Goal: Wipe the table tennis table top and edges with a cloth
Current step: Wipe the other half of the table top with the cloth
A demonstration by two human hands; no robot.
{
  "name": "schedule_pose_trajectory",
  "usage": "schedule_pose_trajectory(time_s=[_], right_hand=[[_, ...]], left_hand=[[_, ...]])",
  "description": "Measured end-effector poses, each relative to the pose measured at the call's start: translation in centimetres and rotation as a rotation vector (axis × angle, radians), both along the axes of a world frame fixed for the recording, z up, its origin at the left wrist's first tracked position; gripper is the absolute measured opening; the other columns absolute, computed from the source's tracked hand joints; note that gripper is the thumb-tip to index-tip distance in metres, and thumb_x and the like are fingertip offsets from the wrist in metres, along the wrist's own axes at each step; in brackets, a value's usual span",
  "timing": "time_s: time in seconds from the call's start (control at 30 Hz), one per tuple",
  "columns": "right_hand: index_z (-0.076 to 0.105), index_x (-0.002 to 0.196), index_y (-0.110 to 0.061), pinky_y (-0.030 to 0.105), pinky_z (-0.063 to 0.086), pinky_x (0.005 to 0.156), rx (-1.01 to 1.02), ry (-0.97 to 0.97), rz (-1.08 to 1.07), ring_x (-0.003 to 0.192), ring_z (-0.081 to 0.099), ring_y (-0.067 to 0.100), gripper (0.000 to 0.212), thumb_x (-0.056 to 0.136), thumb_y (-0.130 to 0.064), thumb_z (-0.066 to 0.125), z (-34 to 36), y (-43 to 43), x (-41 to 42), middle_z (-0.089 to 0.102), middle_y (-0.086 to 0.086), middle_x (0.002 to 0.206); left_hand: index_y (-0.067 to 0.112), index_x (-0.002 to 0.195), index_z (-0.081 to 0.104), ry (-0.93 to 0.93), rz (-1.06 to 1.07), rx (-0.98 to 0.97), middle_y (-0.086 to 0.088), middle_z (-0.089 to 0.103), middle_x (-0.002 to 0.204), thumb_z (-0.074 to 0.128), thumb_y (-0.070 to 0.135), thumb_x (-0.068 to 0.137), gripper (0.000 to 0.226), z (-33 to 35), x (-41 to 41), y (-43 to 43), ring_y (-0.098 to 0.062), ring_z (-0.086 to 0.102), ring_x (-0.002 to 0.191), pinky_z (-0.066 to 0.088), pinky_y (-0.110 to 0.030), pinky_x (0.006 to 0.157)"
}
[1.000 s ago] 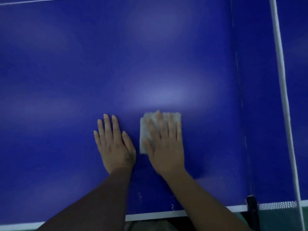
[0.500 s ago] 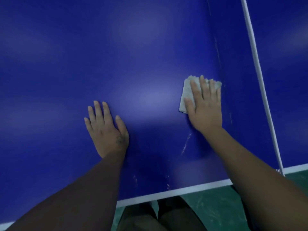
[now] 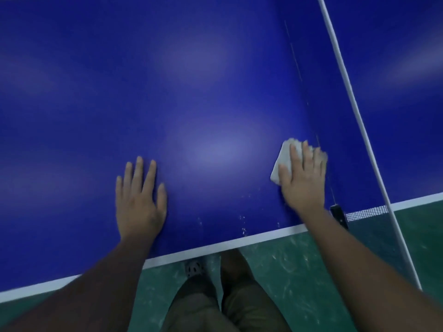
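on the blue table top, close beside the net and near the white edge line: pale cloth pinned flat under right hand, fingers straight, pressing down. further left, well apart from it, left hand laid flat on bare surface, fingers straight and slightly spread, holding nothing.

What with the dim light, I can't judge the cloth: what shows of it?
The cloth is small, whitish, soft-looking fabric, bunched into a rough pad. It lies on the blue table, near the net and the near edge. The right hand presses it with straight fingers, covering most; its left part shows.
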State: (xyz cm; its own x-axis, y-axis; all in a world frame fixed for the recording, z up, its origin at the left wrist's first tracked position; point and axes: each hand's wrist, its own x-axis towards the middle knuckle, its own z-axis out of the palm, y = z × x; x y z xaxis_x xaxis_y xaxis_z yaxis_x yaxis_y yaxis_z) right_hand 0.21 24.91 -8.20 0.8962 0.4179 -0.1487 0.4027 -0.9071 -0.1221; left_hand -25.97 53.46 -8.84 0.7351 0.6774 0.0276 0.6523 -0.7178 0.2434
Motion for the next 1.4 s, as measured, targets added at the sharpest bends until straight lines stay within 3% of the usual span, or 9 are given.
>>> schedule_pose_trajectory(time_s=[0.13,0.43,0.53,0.73,0.83,0.97,1.13,1.27,1.4], right_hand=[[0.018,0.170,-0.022,0.061,0.005,0.132,0.006,-0.022,-0.042,0.163,0.011,0.042,0.066,0.112,-0.053,0.018,-0.5,0.2,0.7,0.015,0.015,0.177],[0.027,0.169,-0.015,0.058,0.004,0.133,0.009,-0.018,-0.033,0.163,0.011,0.042,0.065,0.113,-0.047,0.029,-0.6,-3.4,-14.2,0.018,0.017,0.176],[0.026,0.169,-0.016,0.059,0.005,0.133,-0.002,0.006,0.005,0.164,0.011,0.042,0.066,0.113,-0.051,0.023,-0.4,-3.1,-13.1,0.017,0.016,0.177],[0.018,0.171,-0.023,0.061,0.004,0.132,0.066,-0.027,-0.147,0.164,0.007,0.041,0.069,0.110,-0.054,0.018,-1.2,4.8,-5.4,0.012,0.013,0.178],[0.015,0.172,-0.024,0.061,0.006,0.131,0.035,-0.021,0.013,0.164,0.006,0.040,0.066,0.112,-0.051,0.019,-0.9,6.5,-7.0,0.011,0.013,0.179],[0.018,0.171,-0.024,0.062,0.010,0.132,0.024,0.056,0.360,0.165,0.004,0.037,0.064,0.113,-0.045,0.035,0.1,1.1,-14.9,0.011,0.009,0.179],[0.018,0.171,-0.022,0.065,0.013,0.130,-0.051,0.109,0.326,0.165,0.004,0.037,0.064,0.114,-0.051,0.019,0.5,-4.1,-13.2,0.009,0.009,0.179],[0.020,0.171,-0.019,0.065,0.010,0.130,-0.002,0.024,0.035,0.163,0.011,0.042,0.067,0.113,-0.053,0.015,-0.6,3.4,-10.1,0.015,0.015,0.178],[0.021,0.171,-0.024,0.064,0.009,0.130,0.025,-0.015,0.140,0.163,0.012,0.044,0.064,0.113,-0.051,0.020,-0.9,11.6,-12.0,0.015,0.013,0.178]], left_hand=[[0.022,0.169,0.035,0.049,0.148,-0.004,-0.006,0.020,0.180,0.036,0.047,0.109,0.065,0.2,-3.1,-1.4,-0.029,0.010,0.168,0.010,-0.054,0.135],[0.020,0.167,0.039,-0.006,0.149,0.013,-0.008,0.024,0.179,0.039,0.044,0.109,0.064,-0.1,-2.8,-1.2,-0.032,0.015,0.167,0.010,-0.054,0.135],[0.020,0.168,0.039,-0.001,0.148,0.011,-0.008,0.023,0.179,0.040,0.044,0.109,0.064,-0.1,-2.8,-1.2,-0.032,0.014,0.167,0.010,-0.054,0.135],[0.020,0.169,0.036,0.008,0.140,0.010,-0.008,0.022,0.179,0.039,0.044,0.109,0.064,-0.2,-2.9,-1.0,-0.032,0.013,0.167,0.010,-0.056,0.135],[0.021,0.168,0.037,0.005,0.140,0.013,-0.008,0.022,0.179,0.040,0.044,0.110,0.063,-0.3,-3.0,-0.9,-0.031,0.012,0.168,0.011,-0.056,0.135],[0.022,0.168,0.038,-0.005,0.141,0.014,-0.008,0.023,0.179,0.042,0.042,0.110,0.062,-0.3,-3.1,-1.0,-0.032,0.013,0.167,0.011,-0.056,0.135],[0.021,0.168,0.037,0.000,0.137,0.035,-0.009,0.023,0.179,0.040,0.042,0.110,0.062,-0.4,-3.1,-0.9,-0.033,0.014,0.167,0.011,-0.056,0.135],[0.021,0.169,0.036,0.014,0.131,0.043,-0.009,0.022,0.179,0.041,0.042,0.111,0.062,-0.4,-3.1,-0.9,-0.034,0.013,0.167,0.013,-0.057,0.134],[0.022,0.169,0.035,0.019,0.127,0.041,-0.008,0.022,0.179,0.040,0.042,0.111,0.061,-0.5,-3.1,-0.9,-0.033,0.013,0.167,0.014,-0.057,0.134]])
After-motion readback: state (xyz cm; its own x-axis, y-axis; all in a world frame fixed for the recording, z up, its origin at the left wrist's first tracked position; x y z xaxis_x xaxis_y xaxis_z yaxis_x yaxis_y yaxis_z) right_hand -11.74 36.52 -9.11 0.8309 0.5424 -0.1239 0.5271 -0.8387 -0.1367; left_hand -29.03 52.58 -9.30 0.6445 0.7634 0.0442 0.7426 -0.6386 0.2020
